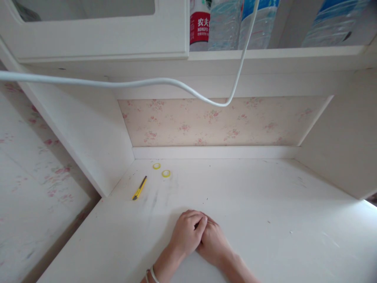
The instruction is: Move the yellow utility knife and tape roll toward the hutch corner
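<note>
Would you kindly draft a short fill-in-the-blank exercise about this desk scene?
1. The left hand and right hand rest together on the ____ desk.
2. The utility knife has a ____ handle.
3. Beyond the knife lie ____ small rolls of yellow tape.
4. A white ____ hangs across the view below the shelf with bottles.

Missing words: white; yellow; two; cable
</note>
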{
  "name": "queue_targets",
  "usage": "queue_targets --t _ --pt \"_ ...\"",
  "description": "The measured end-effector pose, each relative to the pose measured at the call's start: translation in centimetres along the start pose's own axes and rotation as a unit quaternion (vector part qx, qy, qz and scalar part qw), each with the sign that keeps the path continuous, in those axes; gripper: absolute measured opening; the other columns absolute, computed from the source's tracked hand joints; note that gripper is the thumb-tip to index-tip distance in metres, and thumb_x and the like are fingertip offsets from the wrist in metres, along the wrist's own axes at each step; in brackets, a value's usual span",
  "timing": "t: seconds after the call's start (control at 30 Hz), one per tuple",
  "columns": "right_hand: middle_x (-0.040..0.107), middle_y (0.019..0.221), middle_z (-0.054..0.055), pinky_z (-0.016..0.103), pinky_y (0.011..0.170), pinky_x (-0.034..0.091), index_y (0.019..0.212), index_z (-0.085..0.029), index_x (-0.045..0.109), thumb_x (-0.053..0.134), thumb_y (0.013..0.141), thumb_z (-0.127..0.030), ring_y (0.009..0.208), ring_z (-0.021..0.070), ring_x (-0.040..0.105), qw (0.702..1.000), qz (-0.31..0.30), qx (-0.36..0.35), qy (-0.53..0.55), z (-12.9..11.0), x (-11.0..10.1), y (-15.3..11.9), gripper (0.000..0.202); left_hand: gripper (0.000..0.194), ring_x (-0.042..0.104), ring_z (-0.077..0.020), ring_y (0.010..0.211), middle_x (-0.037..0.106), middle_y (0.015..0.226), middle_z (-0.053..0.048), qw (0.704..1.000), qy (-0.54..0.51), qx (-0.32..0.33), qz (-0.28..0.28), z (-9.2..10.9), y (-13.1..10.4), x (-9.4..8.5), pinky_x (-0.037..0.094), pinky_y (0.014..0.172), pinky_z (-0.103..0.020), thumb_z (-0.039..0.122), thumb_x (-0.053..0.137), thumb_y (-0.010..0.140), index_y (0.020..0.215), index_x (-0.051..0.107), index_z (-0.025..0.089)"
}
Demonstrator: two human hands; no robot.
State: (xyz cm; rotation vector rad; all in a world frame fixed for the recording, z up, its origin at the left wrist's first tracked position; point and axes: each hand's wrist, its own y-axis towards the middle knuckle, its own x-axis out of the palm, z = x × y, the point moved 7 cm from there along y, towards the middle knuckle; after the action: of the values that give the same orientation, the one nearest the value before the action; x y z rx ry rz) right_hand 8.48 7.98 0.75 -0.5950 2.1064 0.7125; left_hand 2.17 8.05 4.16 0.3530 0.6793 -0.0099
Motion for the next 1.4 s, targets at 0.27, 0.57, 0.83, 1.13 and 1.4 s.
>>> queue_targets --t 0.27,0.57,0.83,1.13,1.4 --pt "0.063 0.109 0.007 0.031 0.099 0.033 0.11 -0.017 0.061 0.047 0.068 -0.012 0.106 0.0192 0.052 1.0 -0.013 0.013 0.001 0.6 0.3 0.0 0.044 0.034 0.056 -0.0157 0.089 0.066 0.091 -0.003 1.0 -0.004 -0.018 -0.014 -0.3 0.0 0.7 0.04 0.089 -0.03 0.028 0.034 0.09 0.087 0.067 0.023" --pt "0.063 0.109 0.007 0.032 0.097 0.035 0.109 -0.018 0.061 0.045 0.068 -0.011 0.105 0.0192 0.053 1.0 -0.015 0.018 0.02 0.5 0.1 0.0 0.045 0.036 0.057 -0.0166 0.087 0.066 0.088 -0.004 1.0 0.009 -0.009 -0.01 -0.3 0.0 0.7 0.042 0.087 -0.031 0.029 0.032 0.091 0.086 0.068 0.024" --pt "0.061 0.111 0.005 0.03 0.098 0.034 0.111 -0.018 0.06 0.045 0.068 -0.01 0.109 0.0182 0.05 0.999 -0.001 0.01 0.047 0.5 -0.2 0.1 0.047 0.032 0.058 -0.0148 0.085 0.067 0.086 -0.002 1.0 -0.003 -0.016 0.0 -0.5 0.1 0.7 0.042 0.084 -0.029 0.027 0.037 0.09 0.077 0.065 0.022" --pt "0.059 0.115 0.006 0.03 0.098 0.034 0.112 -0.017 0.059 0.044 0.071 -0.011 0.111 0.0195 0.048 0.999 -0.012 0.016 0.041 0.6 0.0 0.0 0.044 0.024 0.058 -0.0149 0.082 0.065 0.084 -0.001 0.999 0.0 -0.036 0.002 -1.1 -0.1 0.8 0.043 0.079 -0.027 0.027 0.042 0.087 0.079 0.063 0.022" --pt "0.064 0.105 0.007 0.026 0.1 0.03 0.102 -0.016 0.064 0.044 0.077 -0.014 0.106 0.0163 0.051 0.999 -0.034 -0.003 -0.002 0.7 0.4 -0.1 0.032 0.025 0.056 -0.0152 0.08 0.063 0.083 -0.002 0.999 0.011 -0.032 -0.001 -1.6 -0.2 1.0 0.042 0.075 -0.026 0.027 0.039 0.089 0.081 0.061 0.02"
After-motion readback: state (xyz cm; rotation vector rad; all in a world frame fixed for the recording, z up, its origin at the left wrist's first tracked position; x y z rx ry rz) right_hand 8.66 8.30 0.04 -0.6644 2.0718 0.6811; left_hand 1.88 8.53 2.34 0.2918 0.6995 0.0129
